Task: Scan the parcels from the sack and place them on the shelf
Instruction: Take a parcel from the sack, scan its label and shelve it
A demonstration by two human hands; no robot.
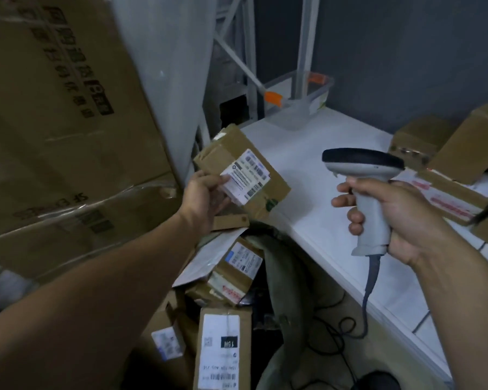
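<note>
My left hand [202,197] grips a small brown cardboard parcel [237,159] by its near edge, thumb on the white barcode label [247,177], label facing up. My right hand [397,218] grips the handle of a grey barcode scanner [362,171] to the right of the parcel, its dark head pointing left toward it; a gap separates them. Below, an olive sack [286,277] lies open with several labelled parcels [223,347] spilling from it.
A white shelf surface [321,198] runs from centre to lower right, bearing brown boxes [462,153] at the right and a clear plastic bin [302,99] at the back. Large taped cartons [57,122] fill the left. The scanner cable [369,291] hangs down to the floor.
</note>
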